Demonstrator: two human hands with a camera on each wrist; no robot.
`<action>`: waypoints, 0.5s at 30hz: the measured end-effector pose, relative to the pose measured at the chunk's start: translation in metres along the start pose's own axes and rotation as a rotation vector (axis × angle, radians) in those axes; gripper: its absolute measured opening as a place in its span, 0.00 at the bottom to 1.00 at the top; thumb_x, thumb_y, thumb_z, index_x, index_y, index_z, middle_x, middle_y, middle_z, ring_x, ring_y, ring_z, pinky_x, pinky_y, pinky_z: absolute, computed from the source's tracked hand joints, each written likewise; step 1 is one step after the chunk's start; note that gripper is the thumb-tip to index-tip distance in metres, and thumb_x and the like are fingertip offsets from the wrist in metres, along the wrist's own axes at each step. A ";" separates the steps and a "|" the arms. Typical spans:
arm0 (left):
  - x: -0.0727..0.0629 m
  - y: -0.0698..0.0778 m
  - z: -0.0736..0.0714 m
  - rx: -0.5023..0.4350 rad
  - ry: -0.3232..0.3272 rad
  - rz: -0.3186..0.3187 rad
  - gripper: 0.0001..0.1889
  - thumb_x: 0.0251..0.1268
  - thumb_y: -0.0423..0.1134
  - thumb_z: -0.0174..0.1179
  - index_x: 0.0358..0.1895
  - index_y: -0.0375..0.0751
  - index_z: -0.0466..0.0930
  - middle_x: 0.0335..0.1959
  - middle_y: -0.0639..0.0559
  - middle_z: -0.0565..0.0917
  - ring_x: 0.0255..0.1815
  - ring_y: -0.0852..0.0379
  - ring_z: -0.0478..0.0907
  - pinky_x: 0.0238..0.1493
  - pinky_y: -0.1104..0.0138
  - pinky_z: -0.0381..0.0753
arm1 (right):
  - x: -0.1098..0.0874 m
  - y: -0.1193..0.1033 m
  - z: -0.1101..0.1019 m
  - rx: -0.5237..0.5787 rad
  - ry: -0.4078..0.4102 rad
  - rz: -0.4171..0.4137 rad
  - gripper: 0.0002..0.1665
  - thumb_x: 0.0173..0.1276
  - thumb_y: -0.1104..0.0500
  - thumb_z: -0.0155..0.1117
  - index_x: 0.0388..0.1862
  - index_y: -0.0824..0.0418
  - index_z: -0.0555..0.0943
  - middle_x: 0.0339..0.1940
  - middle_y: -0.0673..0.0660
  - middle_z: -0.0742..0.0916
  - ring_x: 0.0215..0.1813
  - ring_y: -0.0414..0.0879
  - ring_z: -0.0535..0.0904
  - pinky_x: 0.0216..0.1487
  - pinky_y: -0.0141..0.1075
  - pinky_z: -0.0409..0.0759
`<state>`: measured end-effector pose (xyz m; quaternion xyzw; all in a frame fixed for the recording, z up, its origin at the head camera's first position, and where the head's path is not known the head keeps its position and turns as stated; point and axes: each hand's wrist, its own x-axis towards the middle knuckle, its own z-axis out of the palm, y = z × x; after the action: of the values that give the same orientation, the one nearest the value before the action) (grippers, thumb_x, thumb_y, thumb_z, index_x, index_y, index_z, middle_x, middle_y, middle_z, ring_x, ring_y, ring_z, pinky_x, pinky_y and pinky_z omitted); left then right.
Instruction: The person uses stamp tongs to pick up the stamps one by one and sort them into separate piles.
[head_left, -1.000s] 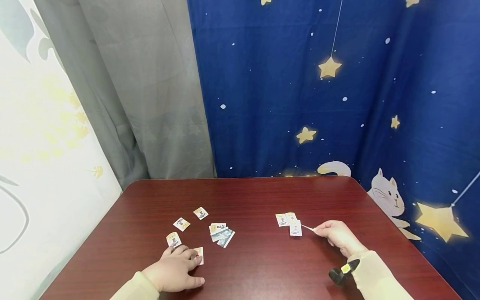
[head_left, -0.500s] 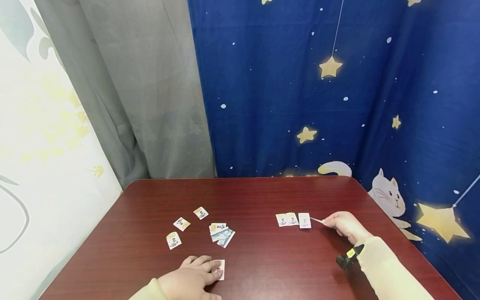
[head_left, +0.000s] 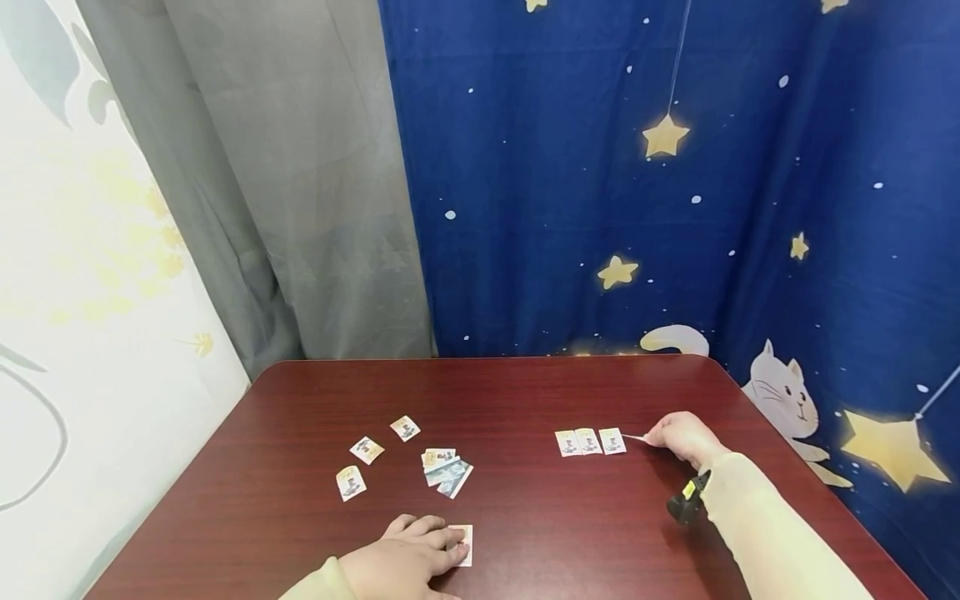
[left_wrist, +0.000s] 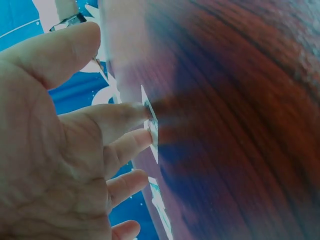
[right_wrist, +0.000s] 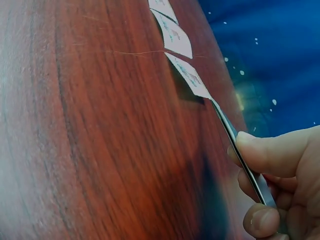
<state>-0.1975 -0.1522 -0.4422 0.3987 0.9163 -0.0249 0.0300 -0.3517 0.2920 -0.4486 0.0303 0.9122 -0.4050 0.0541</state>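
Observation:
My right hand holds a pair of metal tweezers between thumb and fingers. Their tips grip one corner of a small stamp-like paper, whose near edge is raised a little, with a shadow under it. It is the right-hand one in a row; two similar stamps lie to its left, side by side. My left hand lies low on the table, fingers stretched out. Two of its fingertips touch another stamp, partly covering it.
Three loose stamps are scattered on the left of the dark red table. Nearer the middle, a few overlap in a small pile. A blue starry curtain hangs behind the table's far edge.
My right hand has drawn the stamp in the tweezers right and away from me, off the other two, into line with them. My left hand has slid its stamp right and nearer me.

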 end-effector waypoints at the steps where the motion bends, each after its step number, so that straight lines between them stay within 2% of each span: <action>1: 0.001 0.000 0.001 0.001 -0.002 -0.006 0.37 0.63 0.73 0.41 0.66 0.55 0.73 0.66 0.63 0.71 0.63 0.55 0.67 0.56 0.55 0.66 | 0.000 -0.001 0.000 -0.023 0.005 0.007 0.07 0.57 0.62 0.66 0.27 0.67 0.84 0.19 0.51 0.76 0.23 0.47 0.68 0.26 0.37 0.65; 6: 0.003 0.001 0.004 0.003 0.013 -0.017 0.37 0.63 0.73 0.43 0.66 0.54 0.73 0.68 0.62 0.70 0.65 0.57 0.66 0.56 0.56 0.66 | 0.000 -0.003 0.001 -0.117 0.021 0.010 0.07 0.59 0.61 0.66 0.31 0.65 0.85 0.30 0.54 0.84 0.34 0.50 0.74 0.34 0.39 0.70; 15: 0.005 0.002 0.005 0.004 0.040 0.001 0.36 0.63 0.72 0.45 0.66 0.54 0.73 0.68 0.60 0.69 0.66 0.55 0.65 0.54 0.56 0.66 | 0.001 -0.006 0.003 -0.183 0.027 -0.010 0.08 0.59 0.58 0.67 0.29 0.63 0.86 0.30 0.53 0.85 0.32 0.49 0.74 0.34 0.40 0.69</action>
<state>-0.1990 -0.1478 -0.4479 0.3997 0.9164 -0.0187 0.0107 -0.3534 0.2858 -0.4467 0.0261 0.9462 -0.3199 0.0423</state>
